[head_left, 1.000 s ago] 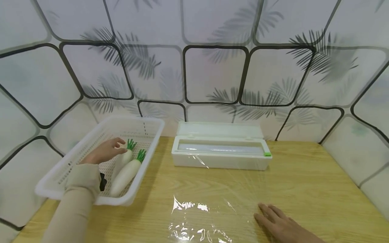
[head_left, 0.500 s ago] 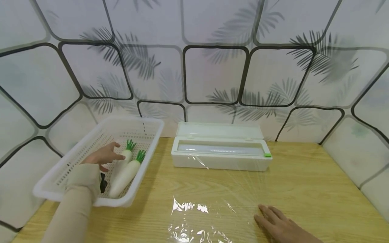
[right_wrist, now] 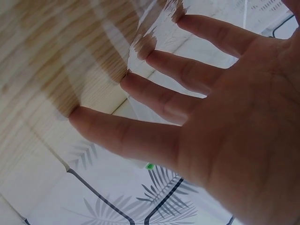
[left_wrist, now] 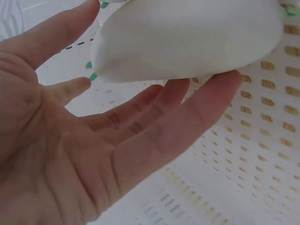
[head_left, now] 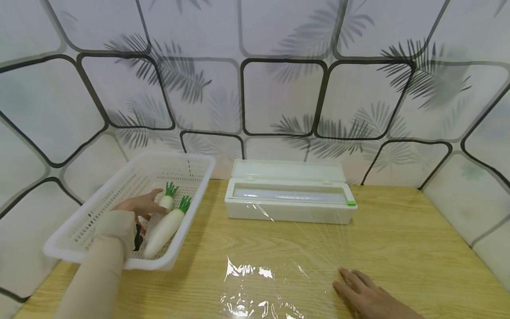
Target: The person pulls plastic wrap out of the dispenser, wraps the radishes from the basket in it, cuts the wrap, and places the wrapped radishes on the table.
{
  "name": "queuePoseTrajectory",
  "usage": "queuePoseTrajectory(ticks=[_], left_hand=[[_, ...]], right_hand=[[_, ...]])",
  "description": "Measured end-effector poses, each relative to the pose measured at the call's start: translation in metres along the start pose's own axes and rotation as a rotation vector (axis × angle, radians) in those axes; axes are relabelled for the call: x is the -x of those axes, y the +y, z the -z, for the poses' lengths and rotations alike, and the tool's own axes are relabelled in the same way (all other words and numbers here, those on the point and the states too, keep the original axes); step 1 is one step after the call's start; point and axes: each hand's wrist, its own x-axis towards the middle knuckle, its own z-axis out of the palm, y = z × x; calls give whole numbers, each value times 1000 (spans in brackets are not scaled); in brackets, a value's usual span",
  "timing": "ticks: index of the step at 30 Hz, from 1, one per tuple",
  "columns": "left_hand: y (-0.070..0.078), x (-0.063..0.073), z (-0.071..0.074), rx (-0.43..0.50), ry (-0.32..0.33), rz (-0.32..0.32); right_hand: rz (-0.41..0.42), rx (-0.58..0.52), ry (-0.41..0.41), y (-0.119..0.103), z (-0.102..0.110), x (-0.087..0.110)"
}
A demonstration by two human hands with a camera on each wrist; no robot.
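In the head view my left hand [head_left: 139,204] reaches down into a white basket [head_left: 63,252] at the left. It is over the left-hand one of two white radishes [head_left: 164,235] with green tops. The left wrist view has fingers of that hand [left_wrist: 89,145] spread below a radish [left_wrist: 187,42], a fingertip touching its surface. At the lower right, the fingertips of my right hand [head_left: 370,294] rest on clear plastic film [head_left: 271,270] lying over the table. Its fingers look fairly straight in the right wrist view, tips against the film.
A white cling film dispenser [head_left: 288,212] stands at the back of the wooden table [head_left: 414,230], its lid [head_left: 288,170] raised and a green piece [head_left: 351,203] at its right end. The film runs forward from it. A patterned wall covering [head_left: 283,97] surrounds the table.
My left hand has lowered further into the basket, its fingers now down against the left-hand radish. My right hand, the film and the dispenser have stayed in place.
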Motion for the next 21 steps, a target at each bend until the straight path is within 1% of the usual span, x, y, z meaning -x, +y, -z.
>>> queuePoseTrajectory(ticks=[4,6,10,13,16,21], left_hand=[[-3,-2,0,18,-8,-13],[-5,-4,0,9,-12,-28],[-6,-6,1,-90,-30,-81],[-5,-4,3,-174,-15,-114],[-3,-1,4,-208,43,-133],[1,0,5,-254,158,-204]], right_hand=[[7,10,13,0,0,0],[17,13,19,1,-1,0],[44,38,49,2,-3,-1],[56,44,66,2,-4,-1],[58,38,74,2,-5,-1],[60,43,82,3,-6,0]])
